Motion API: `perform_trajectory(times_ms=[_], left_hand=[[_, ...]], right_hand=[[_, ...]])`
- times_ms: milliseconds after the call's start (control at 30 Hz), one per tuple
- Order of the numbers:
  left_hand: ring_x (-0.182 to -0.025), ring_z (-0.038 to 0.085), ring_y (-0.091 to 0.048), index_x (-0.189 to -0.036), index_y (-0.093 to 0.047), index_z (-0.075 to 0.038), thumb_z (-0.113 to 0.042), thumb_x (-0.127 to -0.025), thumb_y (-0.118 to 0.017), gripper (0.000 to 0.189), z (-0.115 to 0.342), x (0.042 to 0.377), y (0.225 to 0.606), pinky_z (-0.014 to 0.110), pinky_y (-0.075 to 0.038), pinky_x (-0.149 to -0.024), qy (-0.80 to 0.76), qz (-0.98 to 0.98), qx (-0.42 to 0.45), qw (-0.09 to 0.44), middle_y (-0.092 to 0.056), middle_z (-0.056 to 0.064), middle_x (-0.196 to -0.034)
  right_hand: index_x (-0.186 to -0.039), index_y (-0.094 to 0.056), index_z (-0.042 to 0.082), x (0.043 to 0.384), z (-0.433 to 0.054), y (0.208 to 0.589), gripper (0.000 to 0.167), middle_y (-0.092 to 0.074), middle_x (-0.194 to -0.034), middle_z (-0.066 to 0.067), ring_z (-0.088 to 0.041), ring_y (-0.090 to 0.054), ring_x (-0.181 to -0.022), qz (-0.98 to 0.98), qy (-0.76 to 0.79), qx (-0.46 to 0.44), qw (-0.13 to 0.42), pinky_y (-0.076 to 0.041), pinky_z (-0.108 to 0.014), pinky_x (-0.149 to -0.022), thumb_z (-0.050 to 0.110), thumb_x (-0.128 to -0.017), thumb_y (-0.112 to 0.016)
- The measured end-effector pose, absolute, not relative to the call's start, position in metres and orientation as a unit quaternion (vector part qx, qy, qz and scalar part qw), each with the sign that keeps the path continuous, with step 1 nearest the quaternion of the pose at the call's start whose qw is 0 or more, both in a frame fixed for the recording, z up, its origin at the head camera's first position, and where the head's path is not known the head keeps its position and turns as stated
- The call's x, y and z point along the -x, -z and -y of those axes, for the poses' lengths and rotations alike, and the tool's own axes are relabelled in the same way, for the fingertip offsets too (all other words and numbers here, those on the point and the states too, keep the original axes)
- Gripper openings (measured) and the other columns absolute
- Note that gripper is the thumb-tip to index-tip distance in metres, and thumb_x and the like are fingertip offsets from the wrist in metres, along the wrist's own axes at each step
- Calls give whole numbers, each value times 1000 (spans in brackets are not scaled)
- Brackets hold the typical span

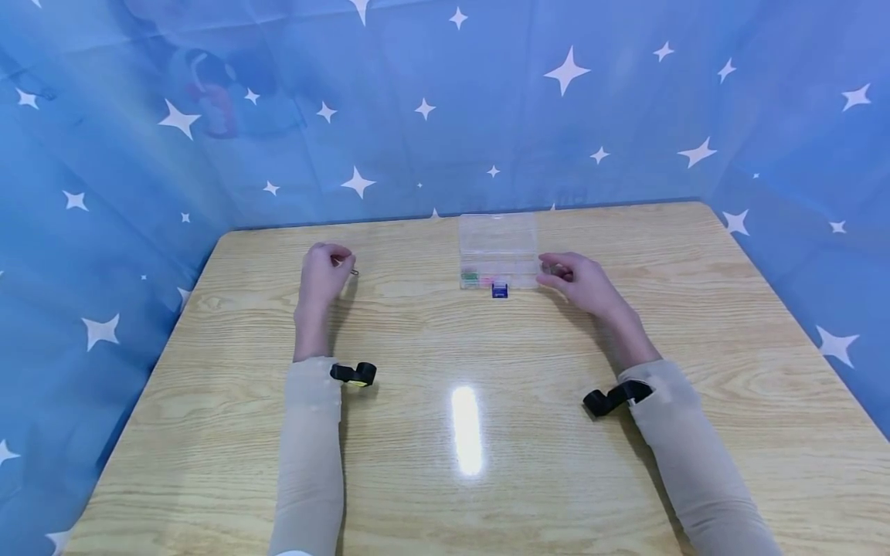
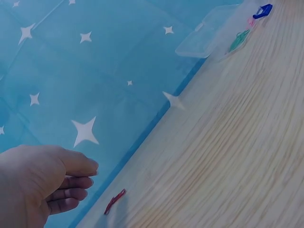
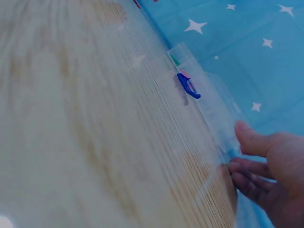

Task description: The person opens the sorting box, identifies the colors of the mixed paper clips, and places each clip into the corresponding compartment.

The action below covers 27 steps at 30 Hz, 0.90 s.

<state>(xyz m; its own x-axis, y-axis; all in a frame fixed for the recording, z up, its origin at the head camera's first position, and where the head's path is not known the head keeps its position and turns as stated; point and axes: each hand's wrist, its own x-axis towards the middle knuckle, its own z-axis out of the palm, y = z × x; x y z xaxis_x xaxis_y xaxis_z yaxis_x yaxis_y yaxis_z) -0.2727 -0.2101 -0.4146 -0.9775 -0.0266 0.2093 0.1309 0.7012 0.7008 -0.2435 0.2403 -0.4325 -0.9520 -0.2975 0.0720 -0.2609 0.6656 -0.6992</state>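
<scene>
In the head view my left hand (image 1: pixel 324 270) is at the back left of the table. Its fingers bend loosely, and I see nothing between them. Just beyond its fingertips is a small, thin, dark red piece (image 2: pixel 115 201), too small to identify. My right hand (image 1: pixel 575 279) is at the right end of a clear plastic box (image 1: pixel 514 279), thumb and fingers apart around that end; whether they touch it, I cannot tell. The box's lid (image 1: pixel 497 233) stands raised at the back. Inside lie green looped pieces (image 1: pixel 470 278) and pink pieces (image 1: pixel 487 282). A blue piece (image 1: pixel 500 290) sits at the front wall.
The box stands near the back edge of the wood-grain table (image 1: pixel 417 347). Behind it hangs a blue curtain (image 1: pixel 487 116) with white stars. A black wrist camera (image 1: pixel 356 374) is worn on the left sleeve, another black camera (image 1: pixel 615 398) on the right.
</scene>
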Motion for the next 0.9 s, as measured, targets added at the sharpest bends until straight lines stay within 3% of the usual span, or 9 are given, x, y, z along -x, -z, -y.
perform_trajectory(times_ms=[333,433,667,900], left_hand=[[-104,39,-57,-115,-67,13,-7,-98,-57,27,229,272,421,48,-48,-92,370,923,-21,105,-59,27,-115],[-104,38,-58,-115,-67,12,-8,-99,-58,27,234,272,421,48,-49,-92,368,925,-33,86,-59,26,-116],[-97,37,-61,-113,-68,10,-11,-101,-57,27,237,276,421,47,-51,-84,354,934,-20,31,-65,26,-109],[-98,38,-62,-110,-68,9,-11,-100,-56,26,236,275,418,49,-52,-86,341,940,-23,-6,-65,26,-110]], right_hand=[[-145,-52,1,247,-237,433,53,-64,-118,-16,-26,-57,-92,-913,378,154,18,-46,-40,-77,32,-103,-61],[-146,-52,2,248,-237,435,54,-63,-121,-16,-26,-58,-97,-913,377,156,21,-47,-41,-81,34,-102,-61],[-145,-53,3,249,-241,437,53,-63,-112,-12,-25,-53,-85,-911,385,144,17,-43,-39,-73,33,-102,-62],[-146,-51,3,246,-241,437,54,-63,-119,-16,-26,-56,-93,-912,384,145,21,-45,-41,-77,32,-102,-61]])
